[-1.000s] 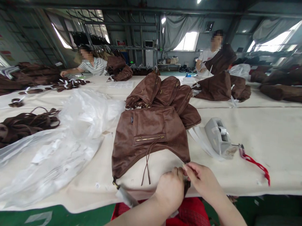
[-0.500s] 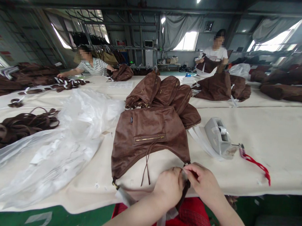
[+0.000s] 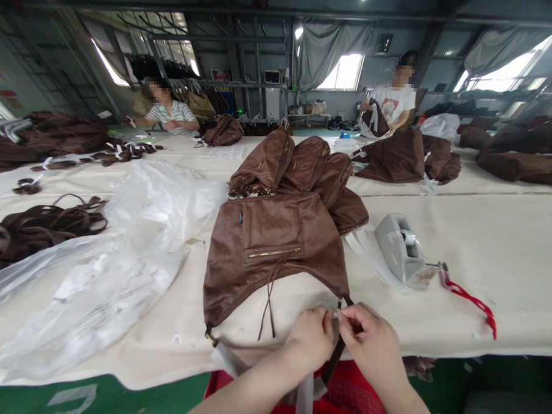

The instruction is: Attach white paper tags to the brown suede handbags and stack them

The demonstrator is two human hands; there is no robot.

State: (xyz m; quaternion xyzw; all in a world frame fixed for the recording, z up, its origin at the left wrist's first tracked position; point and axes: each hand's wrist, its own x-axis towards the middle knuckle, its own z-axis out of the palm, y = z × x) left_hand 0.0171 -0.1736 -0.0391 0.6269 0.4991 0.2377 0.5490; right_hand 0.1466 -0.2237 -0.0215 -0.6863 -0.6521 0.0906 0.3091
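Observation:
A brown leather bag point(image 3: 274, 249) lies flat on the cream table, its gold zip and a thin drawstring facing me. Its dark strap point(image 3: 336, 356) drops over the table's front edge. My left hand point(image 3: 310, 341) and my right hand point(image 3: 371, 345) meet at the bag's right strap ring, both with fingers pinched together on the strap end and a strip of white wrapping point(image 3: 304, 403) that hangs down below them.
More brown bags point(image 3: 300, 165) are stacked behind mine. A grey tape dispenser point(image 3: 402, 249) and red-handled snips point(image 3: 466, 298) lie at right, clear plastic sheets point(image 3: 94, 272) and loose straps point(image 3: 37, 224) at left. A red basket point(image 3: 341, 399) sits below. Two persons work at the far table.
The bag strap has slid down over the table edge and a white strip now hangs below my hands. Both hands stay pinched at the strap ring. The far persons shifted their bags.

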